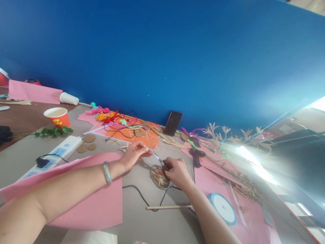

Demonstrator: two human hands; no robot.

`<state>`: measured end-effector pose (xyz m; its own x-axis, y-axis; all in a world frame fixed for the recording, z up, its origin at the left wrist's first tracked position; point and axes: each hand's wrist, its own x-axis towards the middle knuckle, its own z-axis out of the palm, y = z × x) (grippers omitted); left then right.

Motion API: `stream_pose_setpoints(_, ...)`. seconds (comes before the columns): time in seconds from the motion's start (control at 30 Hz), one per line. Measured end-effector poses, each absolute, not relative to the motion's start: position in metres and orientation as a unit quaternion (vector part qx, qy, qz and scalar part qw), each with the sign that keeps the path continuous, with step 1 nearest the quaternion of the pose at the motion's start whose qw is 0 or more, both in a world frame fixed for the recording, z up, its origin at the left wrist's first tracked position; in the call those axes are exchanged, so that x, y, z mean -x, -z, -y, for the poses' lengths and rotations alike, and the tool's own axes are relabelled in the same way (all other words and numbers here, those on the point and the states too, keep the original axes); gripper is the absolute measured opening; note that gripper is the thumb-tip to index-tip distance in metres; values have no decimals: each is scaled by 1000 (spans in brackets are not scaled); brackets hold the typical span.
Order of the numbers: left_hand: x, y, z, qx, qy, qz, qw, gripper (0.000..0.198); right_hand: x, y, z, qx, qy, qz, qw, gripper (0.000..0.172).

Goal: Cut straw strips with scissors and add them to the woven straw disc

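Note:
My right hand (178, 171) is closed around the dark handles of a pair of scissors (159, 160), whose blades point up and left. The blade tips reach the fingers of my left hand (135, 154). Thumb and fingers are pinched together there, and whatever lies between them is too small to make out. A jade-coloured bangle (107, 172) circles my left wrist. Beneath the scissors sits a small clear round container (160, 181) with short straw-coloured pieces in it, partly hidden by my right hand.
Left are a power strip (57, 152), a paper cup (58, 117) and cork discs (89, 138). A phone (173, 123) leans against the blue wall. Right are a glue gun (196, 156), a ribbon roll (223, 208) and dried stems. A wooden stick (169, 207) and black cable lie in front.

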<state>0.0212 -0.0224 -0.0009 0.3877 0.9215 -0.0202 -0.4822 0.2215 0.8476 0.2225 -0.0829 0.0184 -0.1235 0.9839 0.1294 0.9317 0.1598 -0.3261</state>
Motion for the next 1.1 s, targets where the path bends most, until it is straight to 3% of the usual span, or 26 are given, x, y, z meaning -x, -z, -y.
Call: stream_pose_setpoints(1.1, -20, -1, 24, -400, -474, -271, 736, 26, -223, -19, 82, 648, -89, 740, 159, 38)
